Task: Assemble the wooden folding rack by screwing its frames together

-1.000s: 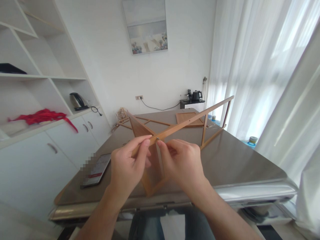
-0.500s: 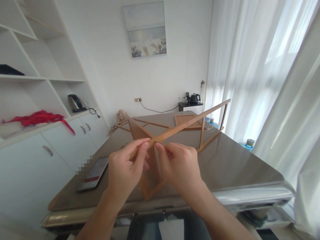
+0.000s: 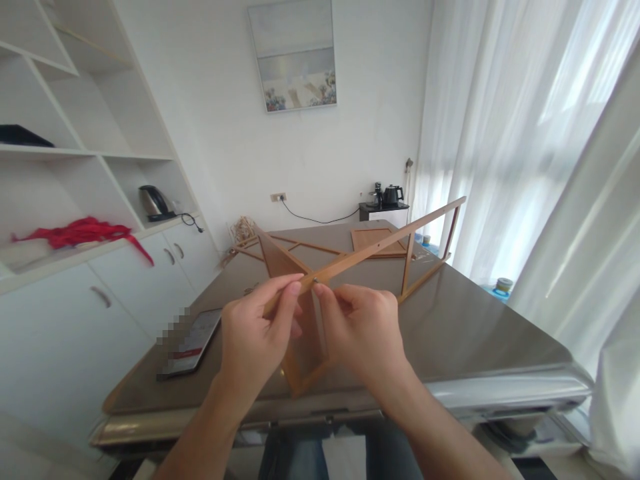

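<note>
My left hand [image 3: 257, 327] pinches the near end of a long rail of a light-brown wooden frame [image 3: 367, 253], thumb on the near side. At the rail's joint a small metal screw [image 3: 315, 281] sticks out. My right hand [image 3: 363, 327] is closed there, its thumb tip against the screw; its other fingers are curled and partly hidden. Behind and below both hands stands a tilted wooden panel [image 3: 283, 257], its upper edge meeting the rail. The frame's far end, with its crossbars, slants up to the right.
On the brown table [image 3: 450, 327], a tablet [image 3: 195, 343] lies at the left. Another wooden frame [image 3: 315, 248] and a flat wooden panel [image 3: 377, 241] lie at the back. A black coffee maker [image 3: 393, 195] stands beyond, and white curtains [image 3: 480, 147] hang at the right.
My view has shifted slightly, so everything sits a little further right. Both hands keep the same grip on the frame's joint, and the screw head shows a bit more clearly.
</note>
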A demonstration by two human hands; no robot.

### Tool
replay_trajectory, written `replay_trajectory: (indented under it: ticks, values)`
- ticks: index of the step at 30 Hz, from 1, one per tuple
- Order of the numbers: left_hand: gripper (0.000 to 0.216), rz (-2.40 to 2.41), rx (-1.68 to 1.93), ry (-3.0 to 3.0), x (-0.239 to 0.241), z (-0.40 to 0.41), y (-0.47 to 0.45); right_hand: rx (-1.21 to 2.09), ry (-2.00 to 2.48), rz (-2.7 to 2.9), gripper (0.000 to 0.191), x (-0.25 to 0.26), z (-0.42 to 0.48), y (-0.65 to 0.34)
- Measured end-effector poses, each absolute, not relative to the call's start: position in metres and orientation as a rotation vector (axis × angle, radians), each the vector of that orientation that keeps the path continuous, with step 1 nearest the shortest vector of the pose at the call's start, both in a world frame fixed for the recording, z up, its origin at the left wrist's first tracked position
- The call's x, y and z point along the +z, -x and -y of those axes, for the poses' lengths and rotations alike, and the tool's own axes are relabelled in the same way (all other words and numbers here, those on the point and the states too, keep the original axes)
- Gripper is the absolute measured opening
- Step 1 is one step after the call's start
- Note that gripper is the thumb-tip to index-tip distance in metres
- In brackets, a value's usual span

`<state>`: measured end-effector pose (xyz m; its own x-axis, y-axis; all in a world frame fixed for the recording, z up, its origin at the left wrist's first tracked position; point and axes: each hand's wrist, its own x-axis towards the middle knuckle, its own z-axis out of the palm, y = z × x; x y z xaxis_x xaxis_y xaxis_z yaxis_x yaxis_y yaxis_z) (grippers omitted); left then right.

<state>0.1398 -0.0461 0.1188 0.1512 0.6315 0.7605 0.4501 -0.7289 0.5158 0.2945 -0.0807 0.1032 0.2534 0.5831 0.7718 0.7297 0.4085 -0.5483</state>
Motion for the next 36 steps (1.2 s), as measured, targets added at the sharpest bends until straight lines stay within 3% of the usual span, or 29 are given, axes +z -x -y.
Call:
replay_trajectory:
  ticks: [36]
  values:
    - [0.018,-1.096,1.635,-2.257,0.1197,0.0472,-0.1403,-0.101,1.289,1.38,0.049,0.1056,0.0827,-0.2928]
